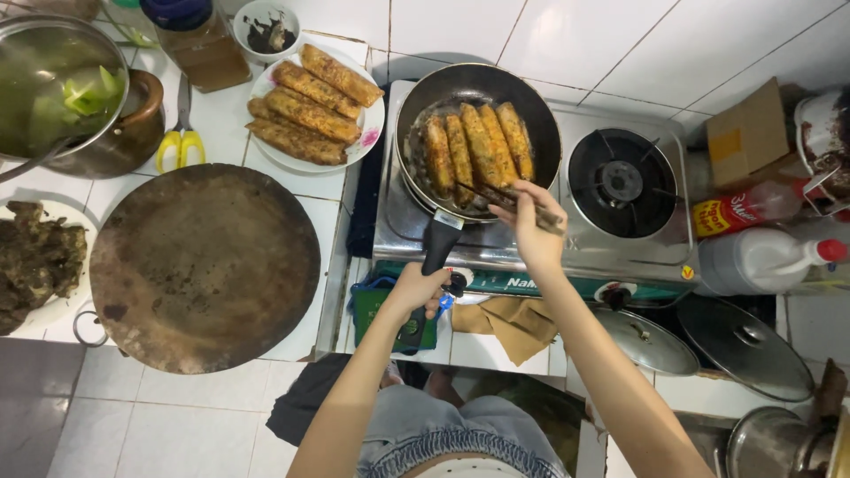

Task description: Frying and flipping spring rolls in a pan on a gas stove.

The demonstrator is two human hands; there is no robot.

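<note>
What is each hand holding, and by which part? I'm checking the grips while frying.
The left hand grips the frying pan by its black handle. The right hand holds chopsticks near their upper ends.

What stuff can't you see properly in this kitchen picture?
All in the head view:
- Pan handle: its end is hidden inside the left hand.
- Chopsticks: the upper part is covered by the right hand.
- Burner under the frying pan: hidden by the pan.
- Pot of greens: cut off by the top-left edge.
- Plate of dark food: cut off by the left edge.
- Small bowl: contents too small to tell.
</note>
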